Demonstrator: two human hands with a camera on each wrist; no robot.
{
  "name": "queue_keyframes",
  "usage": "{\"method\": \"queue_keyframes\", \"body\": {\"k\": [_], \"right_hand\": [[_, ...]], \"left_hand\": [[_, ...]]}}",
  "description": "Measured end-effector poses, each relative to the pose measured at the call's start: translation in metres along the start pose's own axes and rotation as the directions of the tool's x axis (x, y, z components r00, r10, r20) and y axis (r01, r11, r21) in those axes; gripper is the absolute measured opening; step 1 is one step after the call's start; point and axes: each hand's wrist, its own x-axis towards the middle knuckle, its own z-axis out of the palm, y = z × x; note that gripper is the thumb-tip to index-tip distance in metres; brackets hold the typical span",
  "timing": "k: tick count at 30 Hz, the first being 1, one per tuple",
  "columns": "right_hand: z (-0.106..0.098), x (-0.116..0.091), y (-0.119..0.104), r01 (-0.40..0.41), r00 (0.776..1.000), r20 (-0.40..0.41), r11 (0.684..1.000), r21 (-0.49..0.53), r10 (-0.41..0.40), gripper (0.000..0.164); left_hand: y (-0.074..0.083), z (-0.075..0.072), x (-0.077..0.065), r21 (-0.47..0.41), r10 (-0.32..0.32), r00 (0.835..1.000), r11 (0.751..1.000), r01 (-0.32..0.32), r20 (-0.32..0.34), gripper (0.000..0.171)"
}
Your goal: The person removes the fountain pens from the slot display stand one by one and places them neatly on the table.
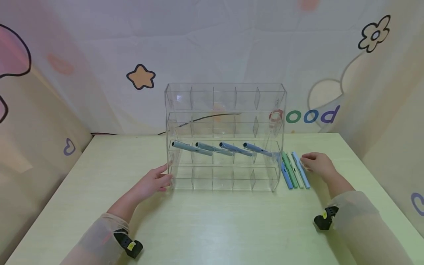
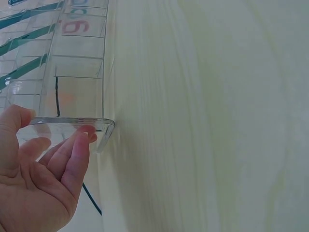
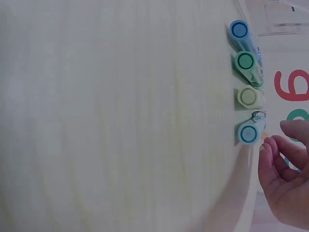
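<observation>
A clear acrylic rack (image 1: 223,173) with rows of compartments stands on the table. Several capped pens (image 1: 190,147), from pale teal to blue, lie slanted along one of its middle tiers. My left hand (image 1: 154,183) touches the rack's left side low down; in the left wrist view its fingertips (image 2: 86,133) rest against the side panel. Right of the rack lies a row of pens: a blue pen (image 1: 286,176), a green pen (image 1: 289,170), a pale green pen (image 1: 297,171) and a light blue pen (image 1: 300,170). Beside the light blue one is my right hand (image 1: 319,165), holding nothing, its fingers loosely bent.
Behind the table (image 1: 212,228) hangs a printed cloth (image 1: 212,55) with a star, a flower and coloured letters. It also runs along both sides. Small black cameras (image 1: 129,244) sit on the sleeves at both wrists.
</observation>
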Motion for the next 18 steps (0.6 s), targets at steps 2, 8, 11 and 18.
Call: {"method": "queue_keyframes", "body": {"k": [2, 8, 11, 18], "right_hand": [[-0.001, -0.003, -0.001, 0.028, 1.000, -0.005, 1.000, -0.008, -0.028, 0.050], [-0.007, -0.015, -0.003, 0.095, 0.995, -0.017, 0.995, -0.004, -0.095, 0.052], [-0.009, -0.019, -0.002, 0.108, 0.994, -0.035, 0.994, 0.003, -0.107, 0.054], [-0.010, -0.034, -0.020, 0.187, 0.978, -0.105, 0.981, 0.059, -0.180, 0.055]], "left_hand": [[0.000, 0.000, 0.000, 0.004, -0.012, 1.000, 1.000, 0.012, -0.004, 0.061], [0.000, -0.001, 0.000, -0.004, 0.009, 1.000, 1.000, -0.009, 0.006, 0.060], [0.000, -0.001, 0.000, -0.010, 0.022, 1.000, 1.000, -0.022, 0.013, 0.060], [-0.002, -0.001, 0.001, 0.011, 0.007, 1.000, 1.000, -0.007, 0.000, 0.059]]}}
